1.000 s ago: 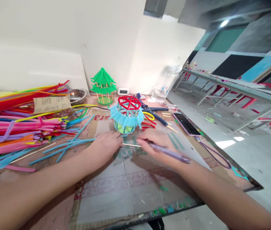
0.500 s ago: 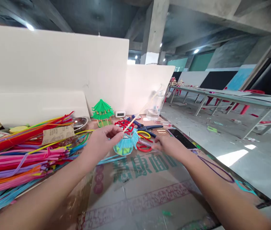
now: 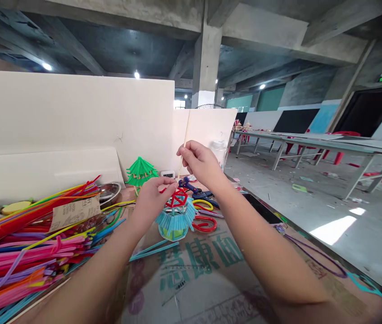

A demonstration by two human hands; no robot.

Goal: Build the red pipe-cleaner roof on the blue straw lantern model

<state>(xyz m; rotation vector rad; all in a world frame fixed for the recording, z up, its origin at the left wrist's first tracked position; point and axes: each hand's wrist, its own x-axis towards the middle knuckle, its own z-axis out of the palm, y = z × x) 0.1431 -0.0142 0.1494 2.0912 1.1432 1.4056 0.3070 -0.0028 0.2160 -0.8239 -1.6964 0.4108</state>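
A thin wooden stick stands nearly upright above a small pavilion model with a blue fringed roof and a red wire top. My left hand pinches the stick's lower end just over the red top. My right hand pinches the same stick higher up, its fingers closed round it. The model sits on a cardboard sheet with green printed characters.
A big heap of coloured pipe cleaners fills the left side. Behind the model lie a green pavilion model, a metal bowl, blue-handled pliers, red and yellow wire loops and a phone. White boards wall the back.
The view has tilted up. My left hand lifted the stick off the table and stood it over the model. My right hand laid down the pen and took hold of the stick.
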